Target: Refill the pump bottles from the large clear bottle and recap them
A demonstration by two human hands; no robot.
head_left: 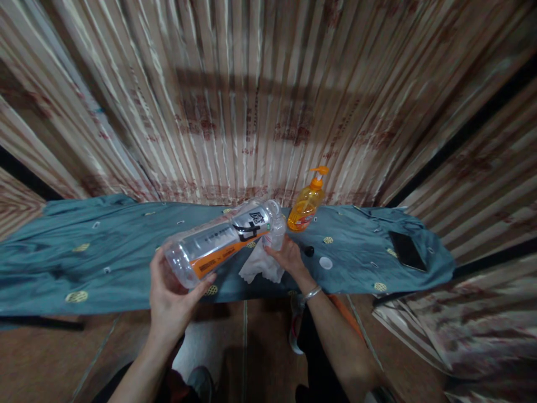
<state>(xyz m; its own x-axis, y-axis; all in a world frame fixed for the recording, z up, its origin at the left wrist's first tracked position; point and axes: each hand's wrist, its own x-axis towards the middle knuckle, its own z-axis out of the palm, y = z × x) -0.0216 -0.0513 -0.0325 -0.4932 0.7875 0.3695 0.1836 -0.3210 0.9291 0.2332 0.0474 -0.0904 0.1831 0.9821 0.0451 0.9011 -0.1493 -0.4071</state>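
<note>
My left hand (174,296) is wrapped round the base of a large clear plastic bottle (218,240) with an orange and silver label. The bottle lies tilted, its neck up to the right. There its mouth meets a small clear container (274,232), which my right hand (289,256) holds by its lower right side. Whether liquid passes between them I cannot tell. A crumpled white tissue (262,264) lies just below the small container. To the right of it are a small black cap (309,251) and a round white disc (326,263).
An orange pump bottle (307,204) stands behind my right hand on the teal cloth-covered table (134,257). A black phone (406,251) lies near the table's right end. A patterned curtain (251,101) hangs behind the table, with dark frame bars at both sides.
</note>
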